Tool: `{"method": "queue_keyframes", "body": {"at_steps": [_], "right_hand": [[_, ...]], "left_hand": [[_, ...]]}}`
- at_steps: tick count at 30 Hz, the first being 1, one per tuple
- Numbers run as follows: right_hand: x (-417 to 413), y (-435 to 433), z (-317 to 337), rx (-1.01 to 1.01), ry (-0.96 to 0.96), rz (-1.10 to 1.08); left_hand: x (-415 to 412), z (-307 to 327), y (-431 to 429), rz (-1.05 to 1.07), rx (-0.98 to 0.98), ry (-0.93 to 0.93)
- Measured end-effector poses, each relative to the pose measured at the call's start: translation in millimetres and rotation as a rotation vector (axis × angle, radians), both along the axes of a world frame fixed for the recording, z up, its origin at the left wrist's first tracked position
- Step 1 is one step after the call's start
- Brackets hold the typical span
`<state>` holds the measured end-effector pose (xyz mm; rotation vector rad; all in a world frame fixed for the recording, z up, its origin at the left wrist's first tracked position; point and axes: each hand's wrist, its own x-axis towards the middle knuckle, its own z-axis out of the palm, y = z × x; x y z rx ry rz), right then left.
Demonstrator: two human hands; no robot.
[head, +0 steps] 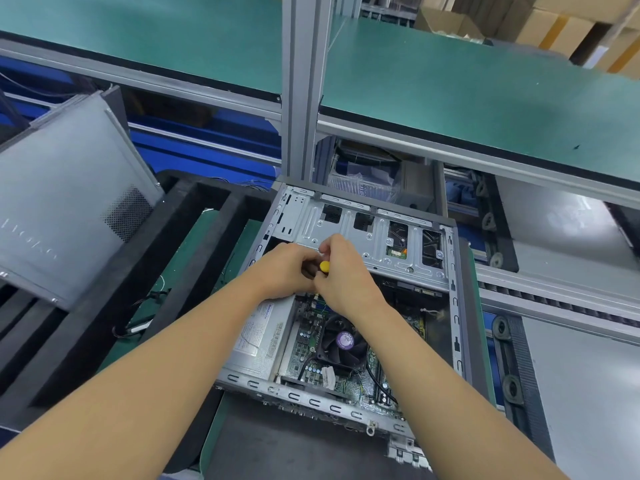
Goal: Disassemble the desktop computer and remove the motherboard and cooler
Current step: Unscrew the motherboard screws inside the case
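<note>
As the left hand [287,268] and right hand [344,277] curl fingers round a yellow-handled screwdriver [324,266] at the grey steel drive cage [381,233], unscrewing seems underway, then the cage likely needs lifting clear of the green motherboard [304,344]

The case [346,216] is silver-grey, with black cut-outs in its far wall. Inside, the motherboard [304,342] is green, dotted with small blue-silver parts. The fan [343,341] is black with a round purple label at its hub. The power supply [256,334], to the left, is silver with a white printed label. The screwdriver [324,266] shows a yellow cap over a dark handle. The panel [69,202] at left is plain grey, with a patch of fine black dot holes. The foam [104,306] is black and the mat [211,244] beneath it green. The far shelf [485,98] is green with a black edge, and its post [301,81] is grey. The rack [207,147] under it at far left is blue. The boxes [554,26] at far right are brown with yellow-orange stripes.
</note>
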<state>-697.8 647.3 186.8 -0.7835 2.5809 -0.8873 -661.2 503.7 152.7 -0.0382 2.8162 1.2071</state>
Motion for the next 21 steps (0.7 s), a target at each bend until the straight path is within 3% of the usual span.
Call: {"method": "queue_keyframes", "body": {"at_steps": [5, 13, 17, 21], "right_hand": [[1.8, -0.5, -2.3, 0.035, 0.033, -0.035], [0.0, 2.0, -0.4, 0.071, 0.078, 0.07], [-0.9, 2.3, -2.0, 0.074, -0.002, 0.068], [-0.5, 0.8, -6.1, 0.088, 0.042, 0.016]], "left_hand": [[-1.1, 0.8, 4.3, 0.024, -0.095, 0.014], [0.3, 4.6, -2.8, -0.033, -0.016, -0.018], [-1.5, 0.3, -0.9, 0.017, -0.027, -0.019], [-2.9, 0.5, 2.0, 0.01, -0.12, -0.024]]}}
